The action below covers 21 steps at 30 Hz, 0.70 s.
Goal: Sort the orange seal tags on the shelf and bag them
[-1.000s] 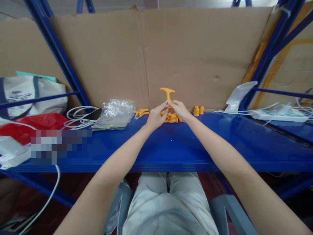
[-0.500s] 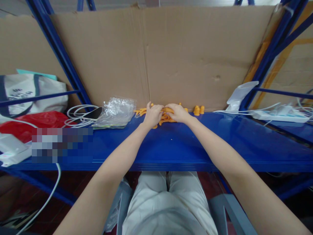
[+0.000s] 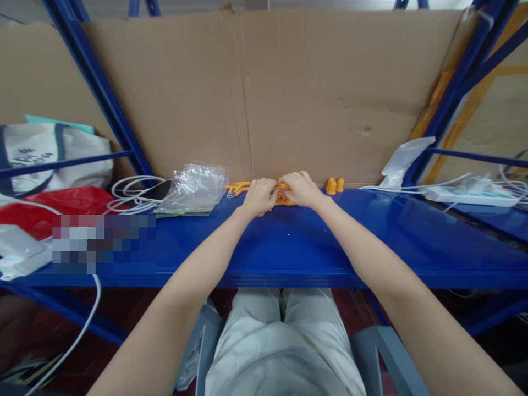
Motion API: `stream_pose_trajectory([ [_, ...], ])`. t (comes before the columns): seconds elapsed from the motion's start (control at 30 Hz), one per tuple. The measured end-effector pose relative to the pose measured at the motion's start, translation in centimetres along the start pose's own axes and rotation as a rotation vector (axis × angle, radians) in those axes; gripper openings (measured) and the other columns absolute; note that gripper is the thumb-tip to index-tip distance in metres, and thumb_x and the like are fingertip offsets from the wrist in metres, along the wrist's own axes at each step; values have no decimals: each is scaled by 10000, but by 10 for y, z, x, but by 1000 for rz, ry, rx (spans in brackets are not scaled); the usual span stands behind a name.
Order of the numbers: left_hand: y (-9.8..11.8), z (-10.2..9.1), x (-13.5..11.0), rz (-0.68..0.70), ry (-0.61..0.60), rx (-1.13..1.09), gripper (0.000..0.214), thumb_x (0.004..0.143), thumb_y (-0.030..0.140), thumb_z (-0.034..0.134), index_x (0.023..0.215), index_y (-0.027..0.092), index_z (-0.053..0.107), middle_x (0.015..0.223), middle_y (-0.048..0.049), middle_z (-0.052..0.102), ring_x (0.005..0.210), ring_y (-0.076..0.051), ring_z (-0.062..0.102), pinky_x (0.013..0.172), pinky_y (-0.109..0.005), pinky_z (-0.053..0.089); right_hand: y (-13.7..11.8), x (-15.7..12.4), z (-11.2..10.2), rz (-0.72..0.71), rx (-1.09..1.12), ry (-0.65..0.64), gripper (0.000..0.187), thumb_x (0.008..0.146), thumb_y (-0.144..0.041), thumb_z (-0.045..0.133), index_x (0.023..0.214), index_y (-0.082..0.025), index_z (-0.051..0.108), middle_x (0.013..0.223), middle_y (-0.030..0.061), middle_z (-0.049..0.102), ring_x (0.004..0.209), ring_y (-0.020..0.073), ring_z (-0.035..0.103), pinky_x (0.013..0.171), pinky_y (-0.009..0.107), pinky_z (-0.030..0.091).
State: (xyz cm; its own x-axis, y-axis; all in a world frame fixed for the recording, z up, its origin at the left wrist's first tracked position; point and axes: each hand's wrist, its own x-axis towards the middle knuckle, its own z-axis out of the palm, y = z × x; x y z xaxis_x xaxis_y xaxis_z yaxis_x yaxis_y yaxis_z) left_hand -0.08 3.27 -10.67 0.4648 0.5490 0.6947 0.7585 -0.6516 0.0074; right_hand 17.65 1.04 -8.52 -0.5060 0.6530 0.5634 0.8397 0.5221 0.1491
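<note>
Both my hands rest on a heap of small orange plastic parts (image 3: 282, 197) at the back of the blue shelf (image 3: 289, 242), against the cardboard wall. My left hand (image 3: 259, 196) has its fingers curled down over the heap's left side. My right hand (image 3: 300, 188) covers the right side, fingers bent over the parts. What each hand grips is hidden under the fingers. A few more orange pieces (image 3: 238, 188) lie just left of my left hand. Two small orange caps (image 3: 334, 185) stand to the right of my right hand.
A crumpled clear plastic bag (image 3: 193, 189), a phone (image 3: 155, 192) and coiled white cable (image 3: 127, 196) lie to the left. Further left are a red bag (image 3: 45, 206) and a white tote (image 3: 45, 154). A white power strip (image 3: 466, 194) with cables sits at the right.
One second ago my hands held an orange T-shaped piece upright above the heap. They have since lowered onto the heap, and the T-shaped piece no longer stands up.
</note>
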Motion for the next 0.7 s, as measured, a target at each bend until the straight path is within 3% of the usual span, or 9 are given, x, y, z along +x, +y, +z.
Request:
stream_pose_trajectory([
  [0.17,1,-4,-1,8,-42,28,199,877,251,501,935,188,681,939,-119,733,982,-300,649,845,-410,437,-4,2,-1,17,48,-92,330,950,-208,444,1207,-146,641,1215,161,699,1140,297,598,944,404,347],
  [0.3,2,-5,-1,8,-87,67,217,868,242,517,979,177,692,960,-130,737,993,-308,658,847,-411,443,-5,5,0,6,7,-150,281,951,-158,456,1149,-138,654,1202,164,704,1141,284,607,940,390,349],
  [0.53,3,0,1,-28,-74,18,179,853,247,537,936,180,681,929,-121,738,934,-284,670,855,-400,470,-3,4,2,-38,-65,-97,235,943,-121,452,1097,-166,623,1087,150,706,1070,281,604,895,378,320],
  [0.7,-1,6,4,-135,-79,-174,166,865,283,518,831,192,653,793,-74,708,782,-237,653,748,-349,491,-2,1,2,-89,-113,-10,246,937,-110,427,1113,-182,582,1068,137,687,1024,280,590,912,384,295],
])
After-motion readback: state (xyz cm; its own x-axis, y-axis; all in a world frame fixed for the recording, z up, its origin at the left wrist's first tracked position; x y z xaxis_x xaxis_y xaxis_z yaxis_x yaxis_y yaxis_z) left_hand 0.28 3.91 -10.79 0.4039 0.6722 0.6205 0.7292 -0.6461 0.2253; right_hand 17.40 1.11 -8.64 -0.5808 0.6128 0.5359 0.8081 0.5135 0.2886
